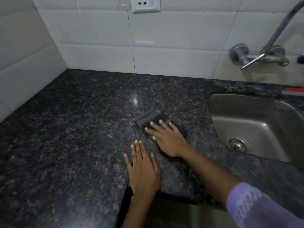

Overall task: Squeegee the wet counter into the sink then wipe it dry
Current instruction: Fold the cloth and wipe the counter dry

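Counter (pixel 74 129) of dark speckled granite fills the corner, with a folded grey cloth (pixel 148 118) lying near its middle, left of the steel sink (pixel 256 127). A person's right hand (pixel 167 139) presses flat on the cloth, fingers spread and extended. The left hand (pixel 144 170) rests palm-down just beside it near the counter's front edge, fingers open. A wall tap (pixel 259 55) juts from white tiles above the sink, and a lilac sleeve (pixel 256 209) covers the right forearm.
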